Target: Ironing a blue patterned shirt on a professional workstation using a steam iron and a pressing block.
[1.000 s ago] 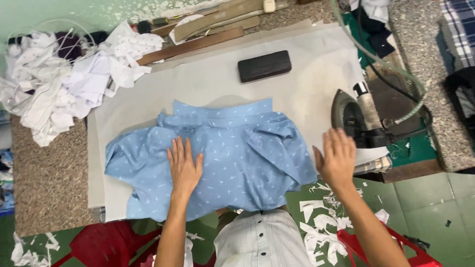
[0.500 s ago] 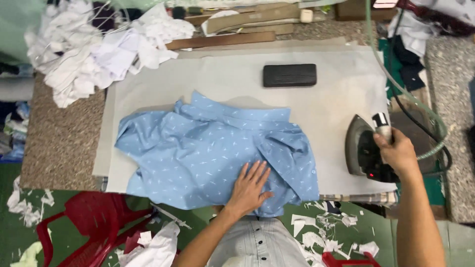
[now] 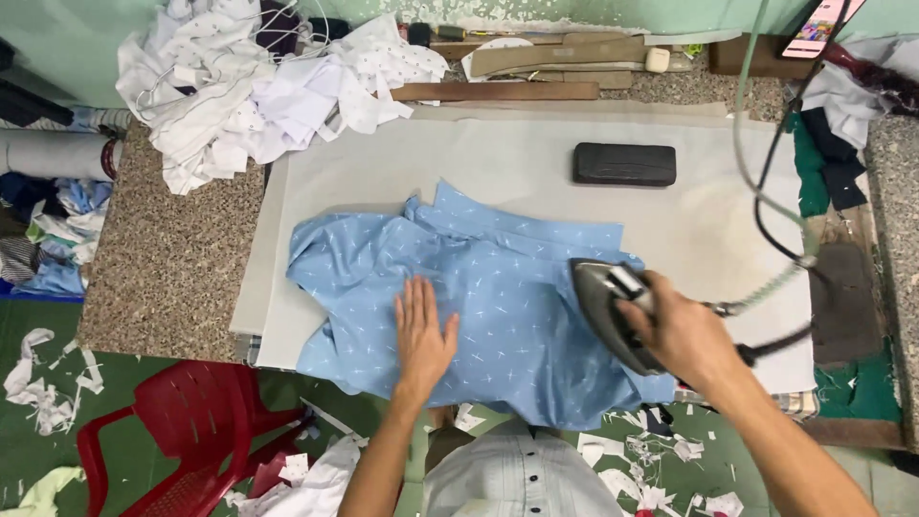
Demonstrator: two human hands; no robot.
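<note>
Left hand (image 3: pixel 423 330) flat on shirt (image 3: pixel 479 306), fingers together, palm down. Right hand (image 3: pixel 682 335) clamped on iron (image 3: pixel 608 306) handle, iron sitting on shirt's 3 o'clock edge. Shirt lies mid-pad (image 3: pixel 708 220), crumpled. Black block (image 3: pixel 624 164) at 1 o'clock, white clothes pile (image 3: pixel 258 86) at 11 o'clock.

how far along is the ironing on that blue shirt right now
Done: the light blue shirt is spread on the pale pressing pad. In hand: the left hand lies flat on the cloth, and the right hand grips the iron at the shirt's right edge. Left: most of the shirt shows creases, and a heap of white garments lies at the back left.
</note>
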